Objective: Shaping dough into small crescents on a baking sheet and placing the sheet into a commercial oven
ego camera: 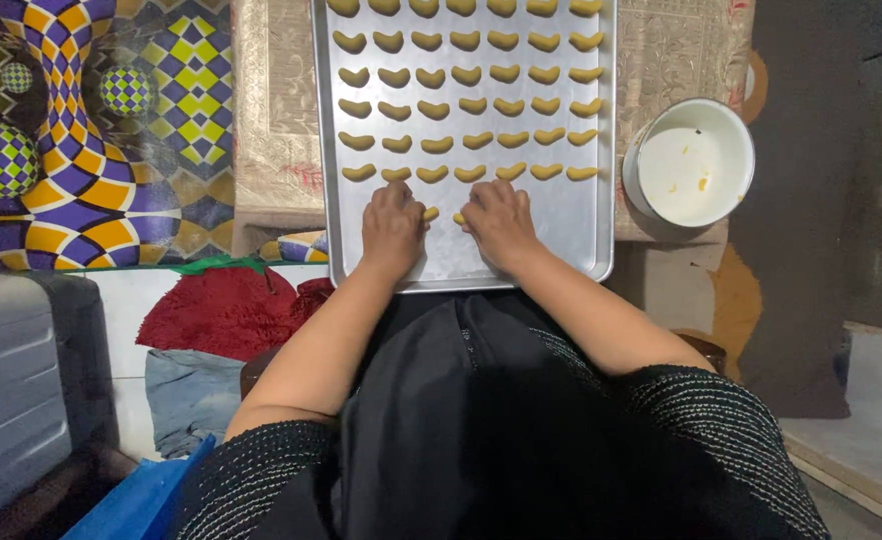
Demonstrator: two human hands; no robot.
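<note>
Head view, looking straight down: both hands are on the metal baking tray point(601, 240), at its near end, just below the last full row of crescent-shaped dough pieces point(469, 105). The left hand point(393, 225) lies palm-down with its fingers curled over a dough piece point(430, 213) that pokes out at its fingertips; the right hand point(499, 222) is likewise curled down, covering a second piece point(458, 218) of which only a yellow tip shows. How tightly either hand grips, I cannot tell; the fingers hide it.

By my reading, a new row is being started: two pieces are being pressed or bent into shape on the bare strip of tray nearest the person. The next move would call for lifting the fingers cleanly without dragging the soft dough. Right of the tray sits a white bowl point(733, 130), nearly emptied.
</note>
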